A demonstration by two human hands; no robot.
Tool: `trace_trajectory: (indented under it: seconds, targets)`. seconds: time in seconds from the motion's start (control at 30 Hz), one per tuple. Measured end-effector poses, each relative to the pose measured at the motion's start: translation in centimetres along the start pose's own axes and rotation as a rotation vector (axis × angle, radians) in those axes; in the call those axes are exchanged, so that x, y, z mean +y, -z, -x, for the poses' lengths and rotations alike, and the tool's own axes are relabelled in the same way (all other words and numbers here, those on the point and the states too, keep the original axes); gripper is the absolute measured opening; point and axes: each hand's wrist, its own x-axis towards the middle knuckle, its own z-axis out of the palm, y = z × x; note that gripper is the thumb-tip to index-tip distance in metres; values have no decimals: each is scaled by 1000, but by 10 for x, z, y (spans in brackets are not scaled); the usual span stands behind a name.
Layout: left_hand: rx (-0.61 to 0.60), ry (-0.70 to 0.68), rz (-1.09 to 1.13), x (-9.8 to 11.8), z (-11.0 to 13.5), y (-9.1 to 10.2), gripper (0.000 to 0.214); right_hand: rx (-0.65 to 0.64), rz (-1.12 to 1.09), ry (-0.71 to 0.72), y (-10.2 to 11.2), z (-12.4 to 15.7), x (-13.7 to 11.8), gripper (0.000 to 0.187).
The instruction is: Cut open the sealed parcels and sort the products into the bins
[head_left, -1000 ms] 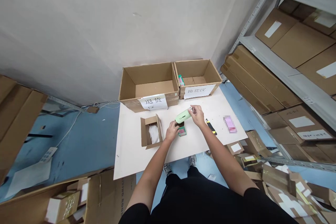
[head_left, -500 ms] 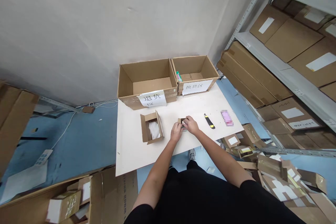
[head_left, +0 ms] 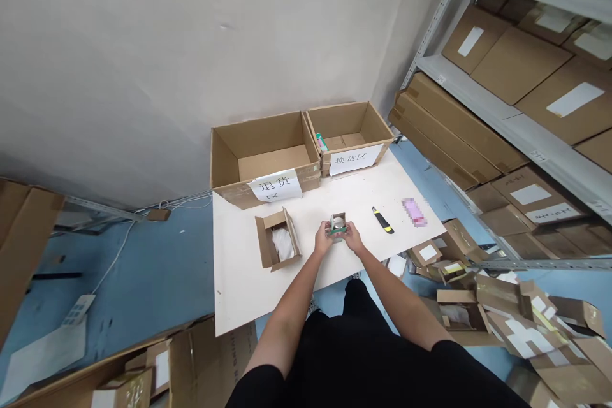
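Note:
Between my two hands is a small open box (head_left: 338, 229) with a green edge and something whitish inside that I cannot make out. My left hand (head_left: 324, 237) grips its left side, and my right hand (head_left: 352, 237) grips its right side. To the left on the white table (head_left: 239, 293) stands an open cardboard carton (head_left: 266, 248) with white wrapping (head_left: 283, 243) in it. A black and yellow utility knife (head_left: 382, 220) lies to the right of my right hand. Beyond it is a pink, pixel-blurred item (head_left: 414, 211).
Two large open cardboard boxes with handwritten paper signs, a left one (head_left: 229, 194) and a right one (head_left: 377, 152), stand along the table's back. A green and pink packet (head_left: 321, 142) is inside the right one. Shelving (head_left: 516, 118) with cartons rises at right; opened cartons (head_left: 507, 325) litter the floor.
The small box has tipped so that its open top and whitish contents show. My hands have moved apart to its two sides; the right one no longer reaches over the opening.

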Motion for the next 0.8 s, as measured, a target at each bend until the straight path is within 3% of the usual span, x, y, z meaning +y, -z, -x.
trace_trajectory:
  seconds: [0.1, 0.2, 0.3, 0.4, 0.5, 0.57, 0.63, 0.7, 0.8]
  targets:
    - [66, -26, -8, 20, -16, -4, 53, 7, -107, 24, 0, -18, -11, 43]
    - [105, -116, -5, 55, -38, -2, 55, -23, -183, 112, 21, -52, -37, 41]
    - [153, -242, 24, 114, -73, 1, 61, -52, -195, 232, 53, -107, -88, 39]
    - [199, -366, 13, 190, -124, 6, 67, -75, -216, 386, 79, -182, -156, 38]
    - [301, -492, -7, 257, -184, 12, 58, -119, -286, 506, 88, -262, -218, 41]
    - [369, -521, -22, 285, -219, 16, 51, -136, -306, 543, 86, -308, -243, 43]
    - [385, -495, -59, 295, -245, 21, 50, -147, -264, 543, 81, -342, -251, 46]
    - [387, -446, -118, 291, -260, 30, 56, -147, -176, 499, 78, -362, -244, 51]
    - [459, -390, -201, 269, -257, 50, 65, -100, -50, 429, 80, -368, -222, 57]
